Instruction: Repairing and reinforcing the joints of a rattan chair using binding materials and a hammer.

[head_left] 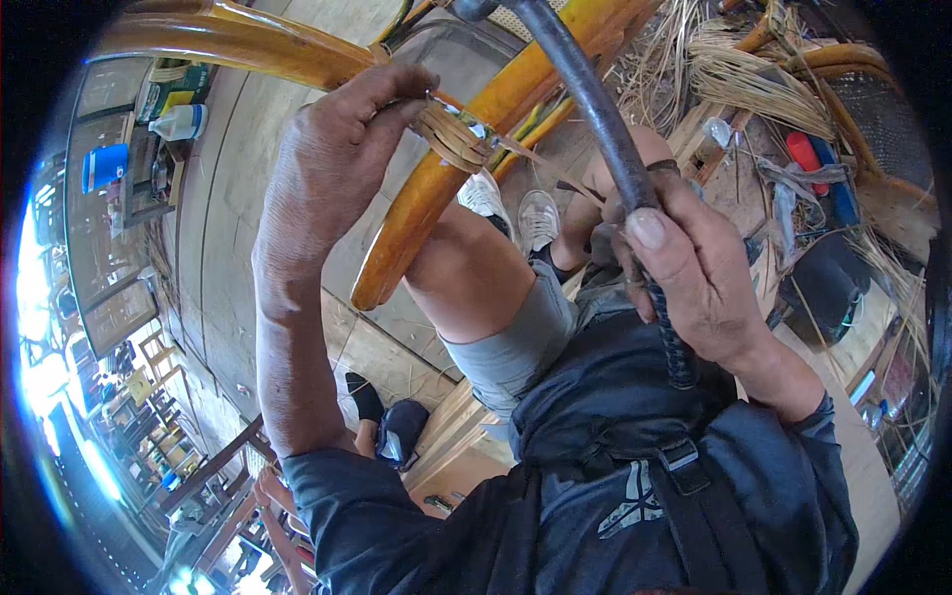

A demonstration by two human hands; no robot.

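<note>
My right hand is wrapped around the dark shaft of a hammer, its head cut off at the top edge. A curved, glossy orange-brown rattan pole lies across my bare knee. Around it sits a binding of flat cane strips. From there a loose strip trails toward my right hand. My left hand is closed in a pinch beside the binding, with a tiny shiny tip at the fingertips, too small to name.
Another thick rattan pole crosses the upper left. A bundle of cane fibres and a red-handled tool lie at right. A white bottle and a blue container stand at left. Another person's arm shows lower left.
</note>
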